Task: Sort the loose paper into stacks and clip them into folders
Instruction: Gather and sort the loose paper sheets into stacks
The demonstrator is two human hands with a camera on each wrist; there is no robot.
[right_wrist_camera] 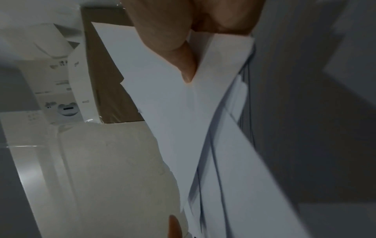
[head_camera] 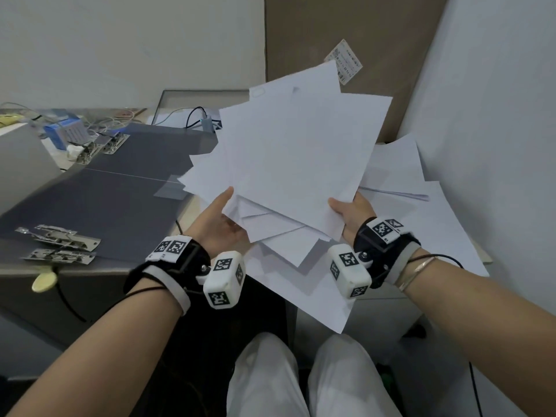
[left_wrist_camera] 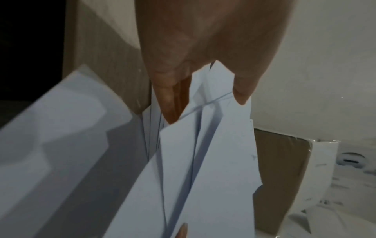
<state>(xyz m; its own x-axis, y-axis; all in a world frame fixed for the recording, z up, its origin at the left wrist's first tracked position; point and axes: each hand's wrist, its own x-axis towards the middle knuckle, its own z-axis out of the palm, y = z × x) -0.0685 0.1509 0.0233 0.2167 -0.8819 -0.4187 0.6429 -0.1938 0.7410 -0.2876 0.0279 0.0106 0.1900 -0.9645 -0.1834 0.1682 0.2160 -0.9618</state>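
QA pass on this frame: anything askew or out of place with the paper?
Yes. The held paper bundle is fanned, corners pointing different ways, not squared; left hand and right hand grip its lower edges. More loose sheets lie scattered beneath, one overhanging the desk edge.

— What is lying on the desk right now?

— Two dark grey folders (head_camera: 99, 191) are lying open and flat on the left side, side by side, each showing metal clip mechanisms (head_camera: 60, 242) along one edge; the far pair (head_camera: 102, 145) is sitting near the back.

— And the paper?

— A fanned, uneven bundle of white sheets (head_camera: 294, 158) is tilting up above the desk, its corners sticking out at different angles. More loose white sheets (head_camera: 415, 212) are lying spread on the right, overlapping each other and hanging past the desk's front edge.

— Any print on them?

— They are looking blank from here.
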